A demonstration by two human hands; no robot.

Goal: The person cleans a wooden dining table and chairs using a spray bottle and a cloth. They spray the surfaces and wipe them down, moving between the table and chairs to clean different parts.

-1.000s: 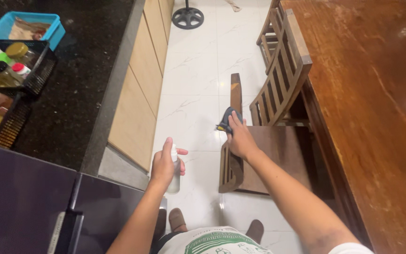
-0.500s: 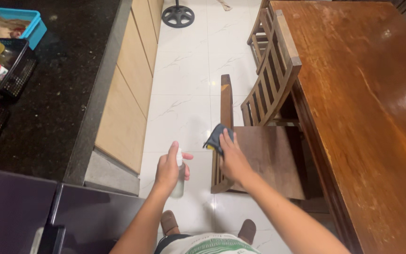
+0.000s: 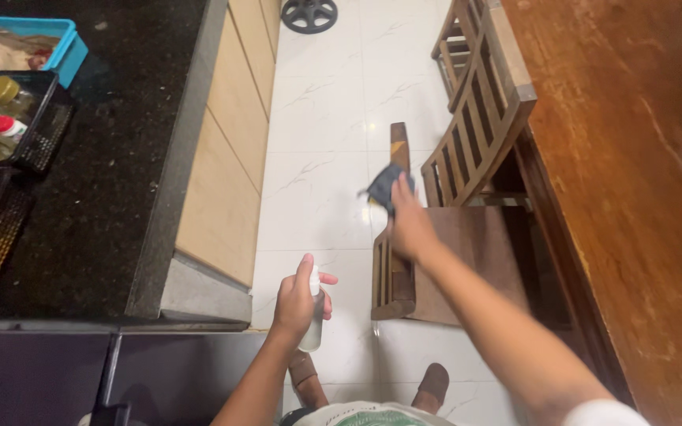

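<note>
Along the chair's armrest (image 3: 395, 213), whose long axis ran away from the person, the right hand (image 3: 409, 225) pressed a dark cloth (image 3: 386, 186) at its far end; the left hand (image 3: 297, 300), nearer the body, gripped a spray bottle (image 3: 312, 327).

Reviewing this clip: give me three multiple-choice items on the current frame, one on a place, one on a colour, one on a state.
1. Where does the cloth lie?
A. on the chair's armrest
B. on the dark counter
C. on the floor tiles

2. What colour is the tub on the counter?
A. red
B. blue
C. white

3. How is the left hand occupied?
A. empty and open
B. resting flat on the table
C. closed on a small spray bottle

A: the right hand presses it on the wooden armrest.
B: its rim is bright blue.
C: fingers wrap the clear bottle.
</note>
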